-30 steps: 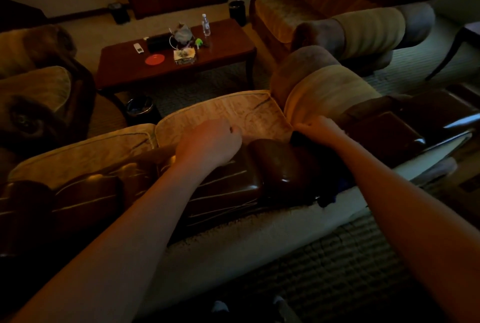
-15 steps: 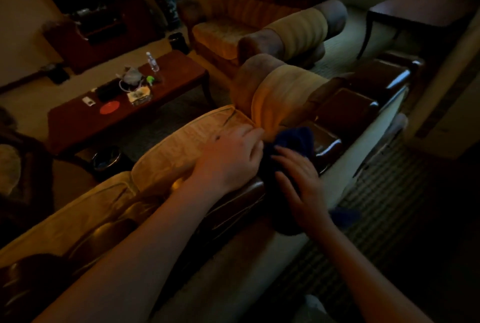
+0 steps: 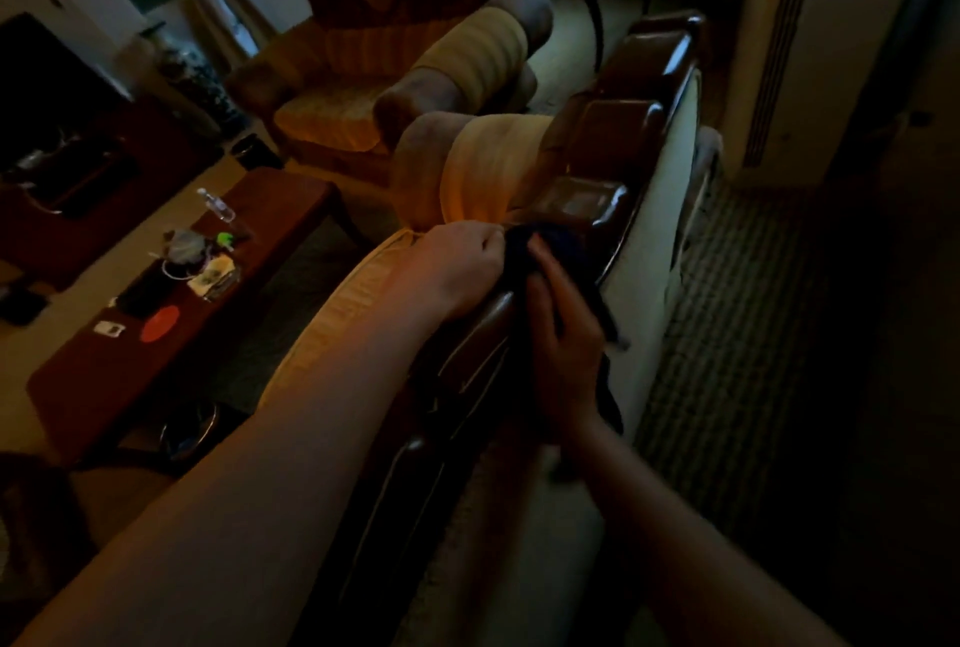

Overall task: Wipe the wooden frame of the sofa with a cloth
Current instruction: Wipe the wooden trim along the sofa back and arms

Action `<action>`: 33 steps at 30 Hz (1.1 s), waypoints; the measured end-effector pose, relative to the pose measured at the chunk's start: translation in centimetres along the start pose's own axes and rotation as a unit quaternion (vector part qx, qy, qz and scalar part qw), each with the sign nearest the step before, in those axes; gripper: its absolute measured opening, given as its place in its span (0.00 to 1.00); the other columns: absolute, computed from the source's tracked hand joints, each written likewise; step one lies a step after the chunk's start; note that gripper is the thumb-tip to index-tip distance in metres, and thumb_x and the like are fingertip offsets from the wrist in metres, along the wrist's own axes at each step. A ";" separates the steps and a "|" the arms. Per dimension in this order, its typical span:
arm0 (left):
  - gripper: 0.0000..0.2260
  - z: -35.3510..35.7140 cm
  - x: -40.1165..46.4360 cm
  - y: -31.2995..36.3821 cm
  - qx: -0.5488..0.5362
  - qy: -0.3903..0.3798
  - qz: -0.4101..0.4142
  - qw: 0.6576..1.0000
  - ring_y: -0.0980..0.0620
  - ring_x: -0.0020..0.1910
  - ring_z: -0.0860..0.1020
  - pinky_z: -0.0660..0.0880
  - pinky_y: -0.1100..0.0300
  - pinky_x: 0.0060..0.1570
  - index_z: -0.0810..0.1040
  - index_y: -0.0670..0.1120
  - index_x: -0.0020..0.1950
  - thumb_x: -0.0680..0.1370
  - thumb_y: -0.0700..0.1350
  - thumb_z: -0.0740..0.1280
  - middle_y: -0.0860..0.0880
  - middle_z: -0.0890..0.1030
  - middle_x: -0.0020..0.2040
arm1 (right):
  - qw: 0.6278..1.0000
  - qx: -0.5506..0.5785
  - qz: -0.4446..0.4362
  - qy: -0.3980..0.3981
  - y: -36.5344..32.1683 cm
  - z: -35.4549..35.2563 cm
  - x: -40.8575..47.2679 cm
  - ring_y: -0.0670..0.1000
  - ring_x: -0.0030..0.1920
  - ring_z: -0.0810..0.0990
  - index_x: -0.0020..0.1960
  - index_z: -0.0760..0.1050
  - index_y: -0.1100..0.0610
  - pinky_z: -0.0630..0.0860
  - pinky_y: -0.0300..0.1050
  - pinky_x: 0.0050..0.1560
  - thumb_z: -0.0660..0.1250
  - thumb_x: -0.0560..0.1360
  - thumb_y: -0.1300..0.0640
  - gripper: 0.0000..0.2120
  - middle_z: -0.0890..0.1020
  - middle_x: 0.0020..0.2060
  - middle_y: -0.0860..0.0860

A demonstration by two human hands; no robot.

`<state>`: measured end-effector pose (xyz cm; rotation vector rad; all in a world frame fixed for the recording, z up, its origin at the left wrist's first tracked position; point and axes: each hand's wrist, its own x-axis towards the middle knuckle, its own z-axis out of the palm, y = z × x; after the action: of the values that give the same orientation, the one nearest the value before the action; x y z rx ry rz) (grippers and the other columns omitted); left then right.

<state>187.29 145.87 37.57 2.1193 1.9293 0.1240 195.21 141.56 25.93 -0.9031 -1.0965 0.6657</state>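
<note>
The dark blue cloth [image 3: 558, 251] is lying bunched on the glossy wooden top rail [image 3: 587, 202] of the sofa's back, with a loose tail hanging down the pale rear panel [image 3: 654, 230]. I am judging it soft, limp and very light, so it will fold and slide under my palm unless I keep it gathered; the best hold looks to be the thick wad on top of the rail, not the dangling end. The rail itself looks hard, polished and carved into rounded blocks, probably slick, so I am expecting the cloth to glide easily and to need pushing into the grooves.

My right hand [image 3: 563, 334] is pressing against the cloth from the rear side, its fingers lying along the fabric; whether they are curling into it I cannot tell in this dim light. My left hand [image 3: 457, 267] is resting on the rail just beside the cloth, fingers curled and touching its edge, seemingly pinching it, though that too is unclear.

Just beyond, the yellow seat cushion [image 3: 343, 303] is meeting the padded armrest [image 3: 467, 168]. Farther off, the coffee table [image 3: 104, 376] is carrying a plastic bottle [image 3: 215, 204] and a red disc [image 3: 160, 324].
</note>
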 end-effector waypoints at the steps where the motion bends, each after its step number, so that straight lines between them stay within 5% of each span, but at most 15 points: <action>1: 0.17 0.0 0.1 -0.1 0.000 0.003 0.001 1.000 0.43 0.60 0.73 0.69 0.51 0.57 0.77 0.48 0.61 0.82 0.49 0.52 0.43 0.77 0.62 | 0.999 -0.015 0.040 0.009 1.0 -0.4 2.4 0.35 0.62 0.72 0.66 0.71 0.54 0.67 0.32 0.64 0.60 0.79 0.53 0.16 0.75 0.60 0.41; 5: 0.18 0.3 0.5 -0.4 0.007 0.002 -0.005 1.000 0.43 0.58 0.74 0.70 0.52 0.56 0.77 0.49 0.63 0.81 0.49 0.51 0.43 0.78 0.60 | 0.976 -0.061 0.210 0.001 5.0 -3.0 9.3 0.49 0.64 0.73 0.64 0.74 0.59 0.66 0.32 0.60 0.60 0.80 0.56 0.15 0.76 0.62 0.52; 7: 0.18 0.3 0.7 -0.4 0.002 0.005 -0.007 1.000 0.43 0.58 0.75 0.71 0.52 0.55 0.77 0.48 0.63 0.81 0.49 0.52 0.42 0.78 0.60 | 0.979 -0.070 0.192 -0.004 4.0 -2.6 7.9 0.50 0.58 0.77 0.62 0.75 0.59 0.69 0.27 0.54 0.60 0.80 0.55 0.14 0.79 0.54 0.49; 9: 0.17 0.3 0.8 -0.5 -0.006 0.002 -0.007 1.000 0.42 0.57 0.75 0.70 0.53 0.52 0.77 0.46 0.60 0.81 0.48 0.52 0.41 0.78 0.58 | 0.991 -0.021 0.130 -0.019 1.0 -1.2 4.4 0.46 0.53 0.79 0.60 0.76 0.55 0.75 0.35 0.54 0.59 0.80 0.54 0.12 0.80 0.50 0.46; 13: 0.18 0.3 0.9 -0.6 -0.055 0.008 -0.025 0.998 0.42 0.68 0.68 0.64 0.51 0.65 0.69 0.46 0.70 0.82 0.45 0.51 0.41 0.71 0.69 | 0.998 -0.060 -0.020 -0.029 -2.5 0.2 0.7 0.39 0.55 0.77 0.60 0.76 0.53 0.71 0.31 0.58 0.61 0.78 0.53 0.12 0.79 0.53 0.44; 18: 0.20 0.4 0.8 -0.7 -0.091 0.048 -0.035 0.994 0.43 0.72 0.63 0.60 0.54 0.67 0.59 0.48 0.75 0.83 0.46 0.50 0.40 0.65 0.73 | 0.981 -0.117 0.081 -0.132 -1.2 -1.6 7.7 0.49 0.48 0.80 0.57 0.79 0.63 0.72 0.31 0.49 0.63 0.78 0.60 0.11 0.81 0.47 0.52; 21: 0.20 0.2 0.8 -0.7 -0.099 0.055 -0.036 0.993 0.43 0.72 0.63 0.60 0.54 0.67 0.60 0.48 0.75 0.83 0.46 0.50 0.41 0.65 0.73 | 0.989 -0.089 0.044 -0.109 -1.9 -1.6 3.5 0.45 0.56 0.77 0.58 0.77 0.58 0.72 0.43 0.62 0.62 0.78 0.61 0.10 0.79 0.52 0.48; 23: 0.20 0.3 0.8 -0.8 -0.097 0.055 -0.035 0.993 0.43 0.71 0.64 0.61 0.54 0.66 0.60 0.48 0.75 0.83 0.47 0.50 0.40 0.66 0.72 | 0.994 -0.084 0.007 -0.063 -2.1 -1.8 0.1 0.38 0.61 0.73 0.60 0.76 0.56 0.68 0.36 0.65 0.61 0.78 0.61 0.12 0.77 0.57 0.45; 26: 0.20 0.7 1.0 -1.0 -0.084 0.038 -0.039 0.995 0.43 0.71 0.63 0.60 0.54 0.67 0.59 0.48 0.76 0.83 0.47 0.50 0.40 0.64 0.73 | 0.992 -0.096 0.000 -0.085 -2.1 -1.3 2.4 0.41 0.55 0.77 0.56 0.79 0.61 0.67 0.26 0.58 0.61 0.77 0.62 0.11 0.81 0.53 0.49; 29: 0.20 0.5 1.0 -0.8 -0.072 0.043 -0.051 0.995 0.43 0.72 0.63 0.60 0.53 0.67 0.59 0.48 0.75 0.82 0.47 0.50 0.41 0.64 0.74 | 0.978 -0.125 0.005 -0.164 -0.6 -0.6 7.2 0.48 0.49 0.79 0.52 0.81 0.62 0.70 0.32 0.52 0.63 0.77 0.60 0.10 0.84 0.47 0.56; 33: 0.17 0.2 0.7 -0.3 0.001 0.038 -0.039 0.998 0.43 0.62 0.72 0.68 0.51 0.61 0.73 0.47 0.66 0.80 0.47 0.53 0.42 0.75 0.64 | 0.976 -0.117 0.162 -0.089 3.9 -3.4 8.9 0.51 0.49 0.78 0.57 0.77 0.59 0.72 0.43 0.49 0.56 0.81 0.55 0.13 0.81 0.51 0.58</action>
<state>187.18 146.59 37.20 2.0642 2.0539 0.1914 201.30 149.83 25.95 -1.2610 -1.2152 0.9131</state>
